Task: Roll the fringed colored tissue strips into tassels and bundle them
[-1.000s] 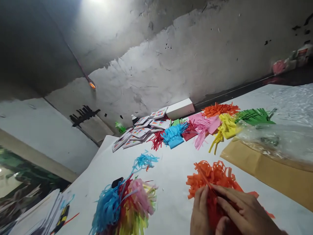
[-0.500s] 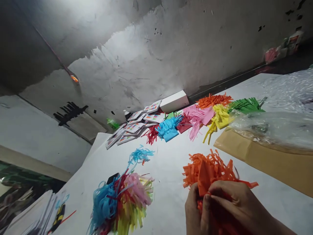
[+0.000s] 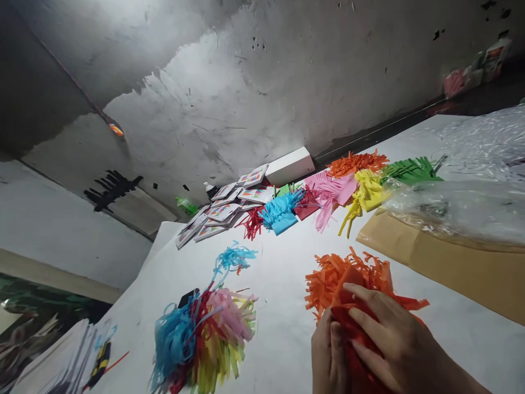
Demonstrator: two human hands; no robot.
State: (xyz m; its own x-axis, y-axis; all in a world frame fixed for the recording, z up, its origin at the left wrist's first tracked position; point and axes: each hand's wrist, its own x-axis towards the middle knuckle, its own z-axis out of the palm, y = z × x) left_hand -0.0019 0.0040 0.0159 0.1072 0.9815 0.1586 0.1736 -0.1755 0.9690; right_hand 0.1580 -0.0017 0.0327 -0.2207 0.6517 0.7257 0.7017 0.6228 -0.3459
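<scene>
Nearby, both hands, left hand (image 3: 328, 355) and right hand (image 3: 394, 350), clasp a fringed orange paper bundle (image 3: 344, 282); one mixed-colour paper tassel (image 3: 205, 339) lies finished on the white desk (image 3: 279, 273), fringed sheets (image 3: 328, 191) waiting.

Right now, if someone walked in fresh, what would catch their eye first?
Probably the bunch of fringed orange paper strips at bottom right, with the left hand and right hand closed around it. Next, the tangled bundle of blue, pink, red and yellow paper strips lying to its left, and the row of bright fringed paper sheets farther back by the wall.
</scene>
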